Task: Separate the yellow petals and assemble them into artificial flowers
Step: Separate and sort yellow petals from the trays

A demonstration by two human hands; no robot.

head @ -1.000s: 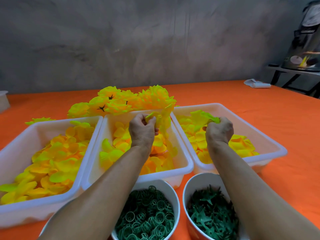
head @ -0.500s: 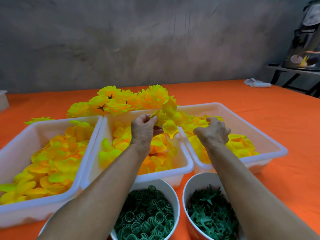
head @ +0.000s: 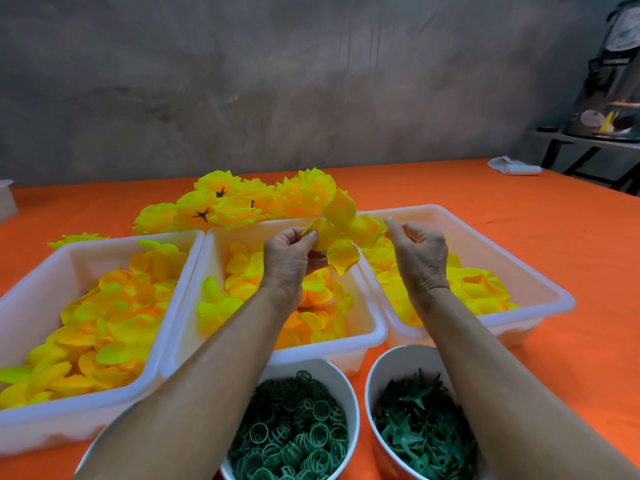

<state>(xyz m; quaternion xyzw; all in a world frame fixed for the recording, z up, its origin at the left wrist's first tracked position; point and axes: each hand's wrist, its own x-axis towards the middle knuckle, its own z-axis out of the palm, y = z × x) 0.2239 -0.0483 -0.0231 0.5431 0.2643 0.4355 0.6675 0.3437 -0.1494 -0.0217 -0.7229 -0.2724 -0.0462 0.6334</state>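
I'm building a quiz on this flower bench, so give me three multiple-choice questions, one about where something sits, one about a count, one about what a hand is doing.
1. Where does the pile of finished flowers lie?
A. behind the trays
B. inside the right bowl
C. on the floor

2. How many white trays of petals are there?
A. one
B. three
C. five

3. What is the left hand doing?
A. resting flat on the table
B. reaching into a bowl
C. pinching a yellow petal cluster

Answers:
1 A, the flowers lie on the orange cloth beyond the trays.
2 B, left tray, middle tray and right tray stand side by side.
3 C, its fingers close on the cluster above the middle tray.
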